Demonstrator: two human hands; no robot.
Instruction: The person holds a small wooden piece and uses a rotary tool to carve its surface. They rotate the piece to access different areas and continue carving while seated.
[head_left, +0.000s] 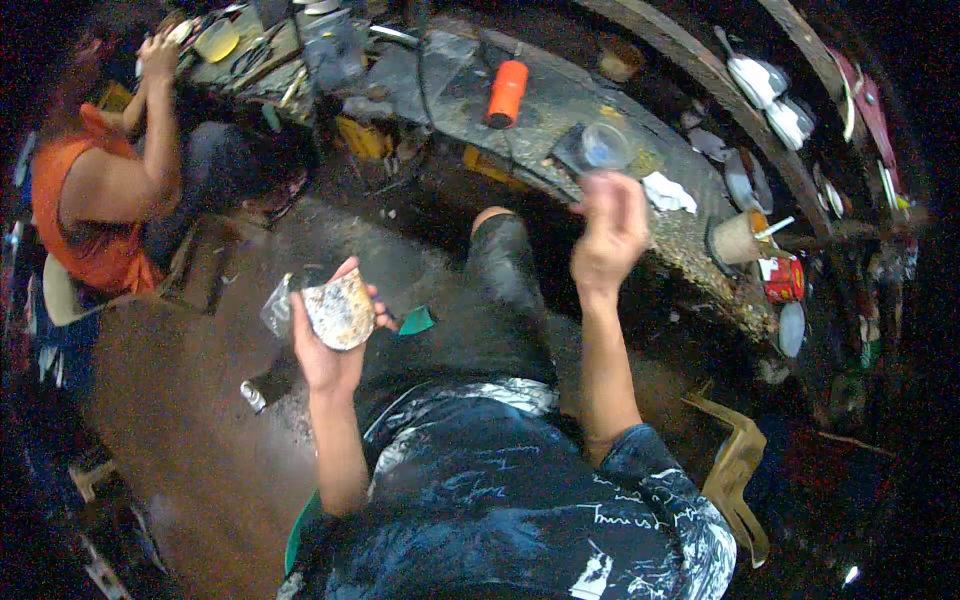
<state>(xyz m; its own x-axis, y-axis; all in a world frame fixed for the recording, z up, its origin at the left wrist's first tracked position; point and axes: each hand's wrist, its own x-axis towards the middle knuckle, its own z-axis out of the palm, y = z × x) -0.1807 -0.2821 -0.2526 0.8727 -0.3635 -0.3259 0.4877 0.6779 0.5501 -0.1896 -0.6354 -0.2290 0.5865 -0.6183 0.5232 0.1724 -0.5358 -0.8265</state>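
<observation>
My left hand (335, 355) grips a flat, rounded off-white piece (342, 312) with brown and dark stains; its exact kind I cannot make out. Clear crumpled plastic (278, 307) shows just beside that hand. My right hand (608, 238) is raised in front of the workbench, close to a clear round tub (605, 148). Its fingers are smeared by motion, so whether they hold anything cannot be seen. A small green scrap (416, 321) lies just right of my left hand.
The long workbench (450, 95) carries an orange cylinder (508, 93), a white crumpled cloth (668, 192), a beige cup (738, 238) and a red can (782, 279). White shoes (770, 98) rest on racks at the right. At left sits a co-worker in an orange top (95, 200).
</observation>
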